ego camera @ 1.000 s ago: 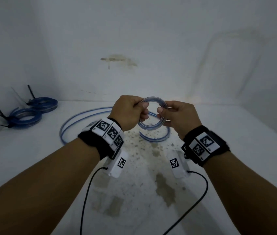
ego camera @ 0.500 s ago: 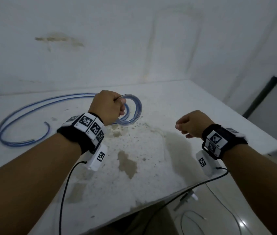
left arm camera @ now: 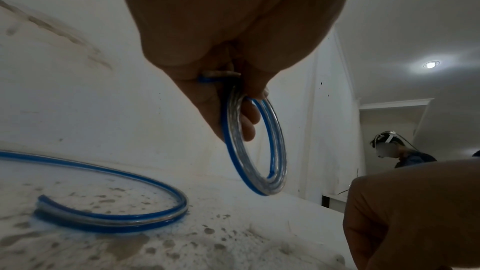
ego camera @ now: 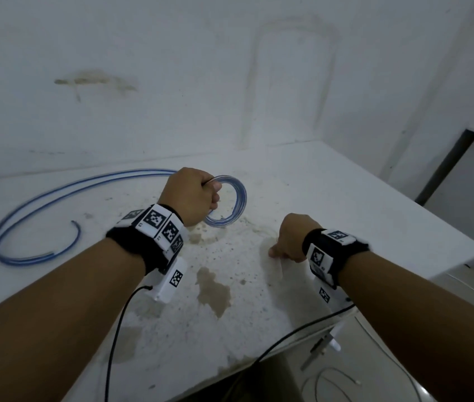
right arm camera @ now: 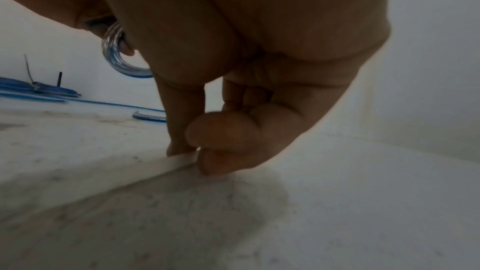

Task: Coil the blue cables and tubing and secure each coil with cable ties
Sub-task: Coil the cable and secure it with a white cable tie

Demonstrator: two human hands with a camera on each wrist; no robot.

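Coil of clear blue-striped plastic tubing [ego camera: 231,198] gripped in my left hand [ego camera: 192,195], held above stained white desk [ego camera: 331,204]. My right hand [ego camera: 289,242] fingers pinch thin white cable tie [right arm camera: 166,164] lying on desk.

A bare indoor room: plain white walls [ego camera: 172,53], a stained white worktop [ego camera: 331,204], a recessed ceiling light [left arm camera: 431,65], tiled floor [ego camera: 375,372].

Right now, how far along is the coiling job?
Done: tied coils by the wall. In hand: left hand holds a small untied coil; right hand pinches a white tie off the table. Left: tie it, then the loose tubing.
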